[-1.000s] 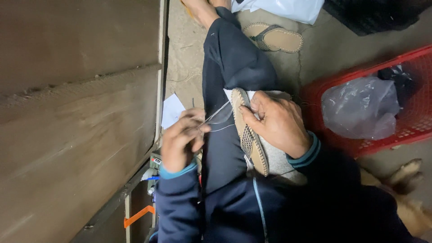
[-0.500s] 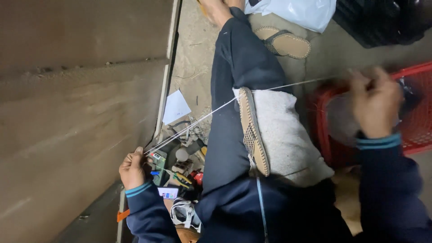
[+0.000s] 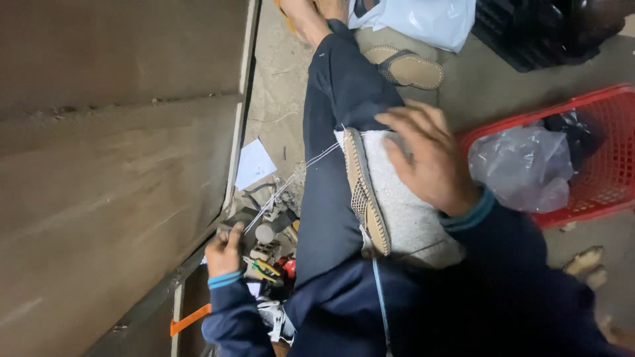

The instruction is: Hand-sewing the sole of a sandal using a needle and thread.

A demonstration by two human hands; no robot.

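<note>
A grey shoe (image 3: 403, 205) with a tan woven sole edge (image 3: 365, 192) lies on my lap, over my dark blue trouser leg (image 3: 331, 132). My right hand (image 3: 426, 158) rests on the shoe's grey upper with its fingers spread. A white thread (image 3: 291, 182) runs taut from the toe end of the sole down to my left hand (image 3: 223, 250), which pinches the thread's end low at the left, above a heap of small tools.
A red plastic basket (image 3: 595, 158) holding a clear bag (image 3: 522, 165) stands at the right. A sandal (image 3: 407, 66) and a white bag (image 3: 423, 20) lie ahead. Small tools and clutter (image 3: 271, 244) and a white paper (image 3: 253, 164) sit beside a wooden board (image 3: 112, 165) on the left.
My right hand has come back from the basket side and settled on the shoe. My left hand stays low at the left, keeping the thread pulled taut.
</note>
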